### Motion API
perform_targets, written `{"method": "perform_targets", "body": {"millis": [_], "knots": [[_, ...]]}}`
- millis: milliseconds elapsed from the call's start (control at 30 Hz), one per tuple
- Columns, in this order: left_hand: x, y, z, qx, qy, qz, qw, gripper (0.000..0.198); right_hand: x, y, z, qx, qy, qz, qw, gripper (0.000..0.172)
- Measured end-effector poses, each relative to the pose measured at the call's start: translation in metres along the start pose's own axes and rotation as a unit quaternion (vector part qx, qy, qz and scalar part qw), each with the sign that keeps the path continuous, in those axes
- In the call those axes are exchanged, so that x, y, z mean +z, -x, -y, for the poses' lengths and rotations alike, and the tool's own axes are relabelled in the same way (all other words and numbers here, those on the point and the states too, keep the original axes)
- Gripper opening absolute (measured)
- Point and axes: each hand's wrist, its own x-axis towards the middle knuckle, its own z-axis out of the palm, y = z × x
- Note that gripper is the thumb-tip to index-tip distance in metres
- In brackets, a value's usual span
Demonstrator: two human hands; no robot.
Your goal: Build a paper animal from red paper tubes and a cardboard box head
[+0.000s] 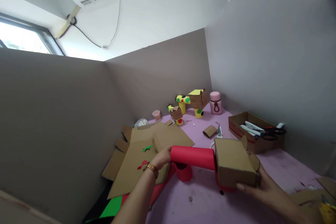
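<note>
left hand [163,156] grips tube [193,156]; right hand [265,187] grips box [233,159]. caution: uneven pulling could part box from tube.

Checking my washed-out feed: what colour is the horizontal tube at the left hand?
The horizontal tube is red, clearest in the head view.

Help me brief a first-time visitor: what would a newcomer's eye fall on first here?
The bright red tube stands out first, lying across the foreground, with the left hand at its left end and the right hand holding a cardboard box at its right end. Farther back on the purple tabletop stand a large spotted yellow figure, a smaller one, and a pink flask.
</note>
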Motion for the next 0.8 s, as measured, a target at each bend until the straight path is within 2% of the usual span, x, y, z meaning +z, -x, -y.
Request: {"method": "perform_targets", "body": {"millis": [233,367,533,700,800], "knots": [[-0.001,0.001,0.0,0.003,0.011,-0.002,1.0,0.029,-0.004,0.001,-0.009,-0.008,0.001,-0.006,1.0,0.103],[0.0,0.003,-0.002,0.011,0.026,-0.004,1.0,0.03,-0.003,0.0,-0.01,0.001,0.004,-0.015,1.0,0.108],[0.001,0.005,-0.008,0.039,0.055,-0.005,0.998,0.03,0.005,0.003,0.002,-0.001,-0.008,-0.053,0.999,0.108],[0.001,0.004,-0.012,0.053,0.08,-0.022,0.995,0.03,0.011,0.006,0.015,-0.004,-0.03,-0.044,0.999,0.108],[0.002,0.006,-0.017,0.062,0.093,-0.03,0.993,0.029,0.009,0.005,0.015,-0.004,-0.034,-0.033,0.999,0.108]]}}
